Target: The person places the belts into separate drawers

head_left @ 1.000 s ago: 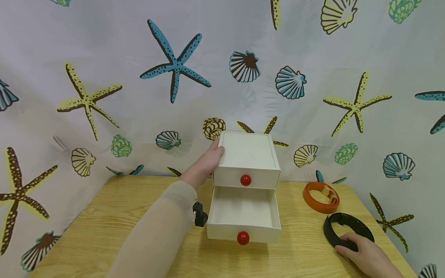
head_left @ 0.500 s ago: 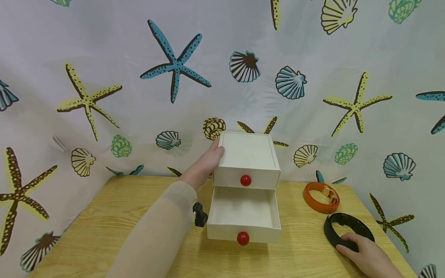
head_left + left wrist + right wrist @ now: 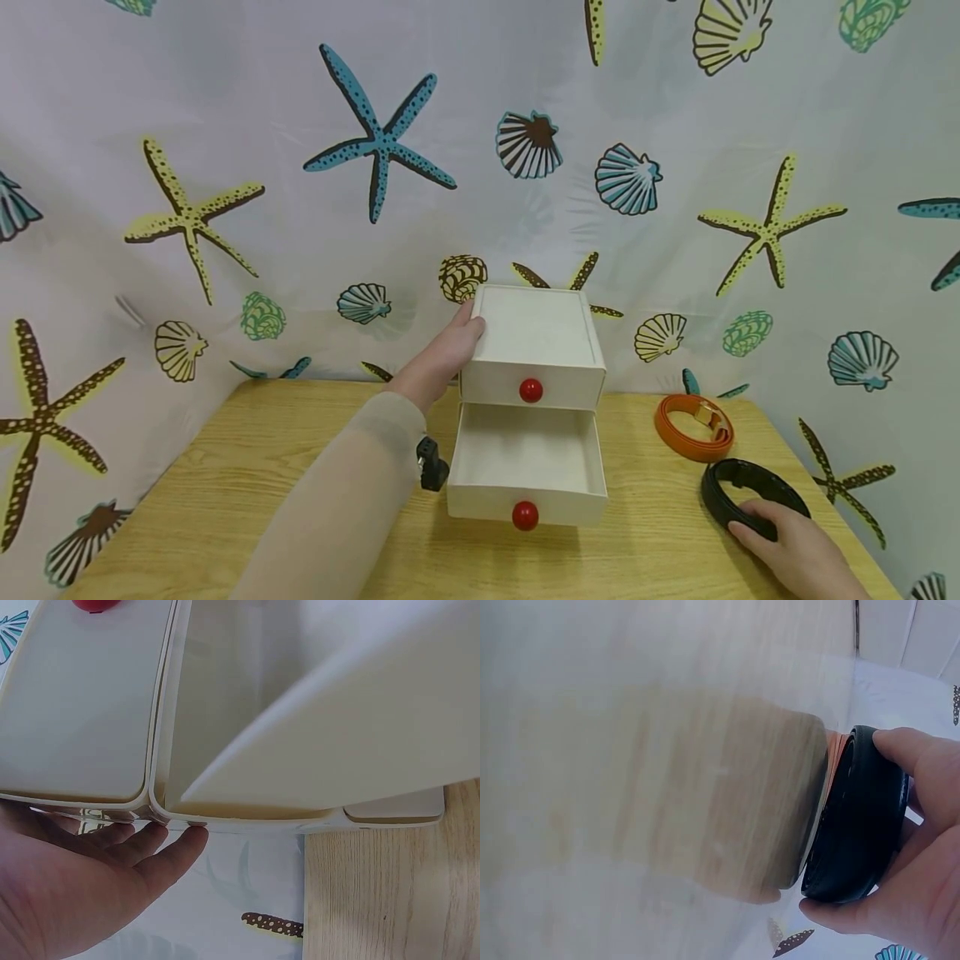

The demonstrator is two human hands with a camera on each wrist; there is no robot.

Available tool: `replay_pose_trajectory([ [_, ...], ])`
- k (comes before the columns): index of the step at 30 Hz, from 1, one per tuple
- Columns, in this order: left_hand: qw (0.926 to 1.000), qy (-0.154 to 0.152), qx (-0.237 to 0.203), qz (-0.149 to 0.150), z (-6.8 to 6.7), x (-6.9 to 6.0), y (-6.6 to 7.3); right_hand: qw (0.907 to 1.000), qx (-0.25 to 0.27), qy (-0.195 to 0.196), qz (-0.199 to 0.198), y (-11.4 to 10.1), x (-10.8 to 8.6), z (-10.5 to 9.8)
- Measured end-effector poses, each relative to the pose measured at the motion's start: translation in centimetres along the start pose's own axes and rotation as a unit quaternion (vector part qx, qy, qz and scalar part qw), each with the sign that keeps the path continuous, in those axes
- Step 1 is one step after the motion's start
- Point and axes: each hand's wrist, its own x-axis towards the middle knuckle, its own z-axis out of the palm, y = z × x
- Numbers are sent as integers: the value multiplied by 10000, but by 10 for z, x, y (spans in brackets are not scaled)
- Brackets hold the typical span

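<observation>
A white box with two drawers (image 3: 536, 325) stands near the middle of the wooden table. Its upper drawer (image 3: 487, 382) is pushed in, while the lower drawer (image 3: 525, 450) is pulled out and holds nothing visible. Each front has a red round knob. My left hand (image 3: 450, 342) touches the box's left side; the left wrist view has its fingers (image 3: 176, 859) lying fairly straight along that wall. At the right, a coiled black belt (image 3: 716, 500) is pinched between thumb and fingers of my right hand (image 3: 802, 550). The right wrist view gives the same black coil (image 3: 862, 817) from close by.
Behind the black belt lies a coiled orange belt (image 3: 675, 437) with a gold-coloured buckle. A white curtain (image 3: 480, 50) printed with starfish and shells hangs behind and beside the wooden table (image 3: 285, 467). The extended lower drawer juts out toward me.
My right hand and the black belt have shifted very slightly to the right. The left hand, the box and the orange belt look unmoved.
</observation>
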Motion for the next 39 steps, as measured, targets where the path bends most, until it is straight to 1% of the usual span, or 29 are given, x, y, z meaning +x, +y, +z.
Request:
replay_pose_trajectory([
  [6,10000,33,44,-38,0,0,0,10000,4,3,61,0,-1,-3],
  [15,10000,49,3,-11,1,0,-1,9999,42,16,141,-4,-4,-4],
  [22,10000,35,50,4,1,0,-1,9997,109,7,231,-8,-7,-3],
  [30,10000,12,41,64,1,-2,-1,9997,135,155,88,-18,-11,-2],
  [39,10000,12,49,39,0,-1,-1,9990,225,387,-89,-32,-15,-5],
])
